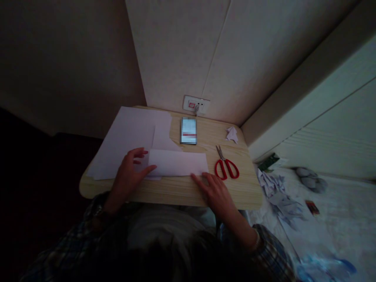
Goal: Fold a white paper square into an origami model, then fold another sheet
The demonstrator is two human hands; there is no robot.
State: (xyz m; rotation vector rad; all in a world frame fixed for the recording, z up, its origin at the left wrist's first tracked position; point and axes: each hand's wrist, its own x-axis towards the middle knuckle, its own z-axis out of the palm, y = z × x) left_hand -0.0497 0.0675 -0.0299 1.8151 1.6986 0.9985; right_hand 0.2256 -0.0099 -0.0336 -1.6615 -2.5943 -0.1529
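Note:
A folded strip of white paper lies lengthwise near the front of the small wooden table. At its left end, my left hand has its fingers apart, the thumb touching the paper's edge. My right hand rests at the lower right corner, fingers spread, fingertips on the paper's near edge. Under and beyond my left hand lie larger white sheets. Scissors with red handles lie just right of the strip, blades pointing away and closed.
A phone with a lit screen lies at the back, below a wall socket. A folded paper figure sits at the back right. On the bed to the right are crumpled papers and a grey bundle.

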